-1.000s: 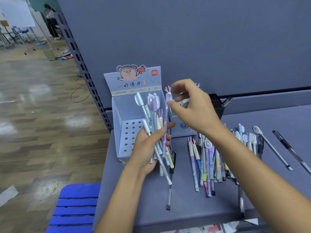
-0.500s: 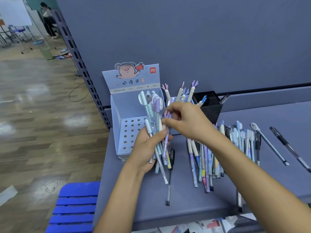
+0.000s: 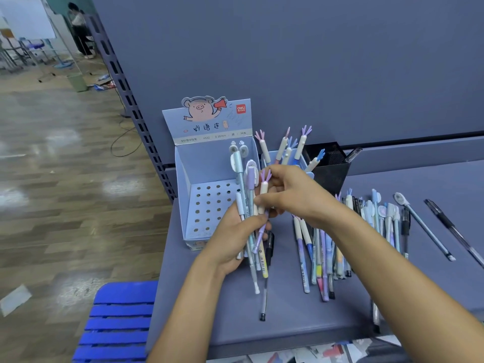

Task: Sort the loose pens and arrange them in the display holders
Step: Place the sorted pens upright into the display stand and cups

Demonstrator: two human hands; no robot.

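blue plastic stool (image 3: 117, 323) sits low at far left, not in play. cardboard display box (image 3: 209, 163) with the pig header stands at the shelf's left end, open front toward the person. its punched floor holes look meant to stand pens upright, and two round-capped pens stand at its right side.

left hand (image 3: 230, 242) grips a fanned bundle of pens (image 3: 248, 205), fingers wrapped round the barrels and caps up, likely so the cap types can be read while sorting. right hand (image 3: 296, 195) pinches one antler-topped pen (image 3: 263, 192) at the cap, right against the bundle. it looks like this pen is being picked out as a mismatch, but i cannot tell whether it goes in or out.

small blue holder (image 3: 301, 158) just behind the hands has antler pens standing in it, probably where this one belongs. black mesh cup (image 3: 331, 169) stands beside it. loose pens (image 3: 322, 252) lie in a rough row on the shelf (image 3: 209, 310), unsorted. black pen (image 3: 450, 226) lies apart at far right.
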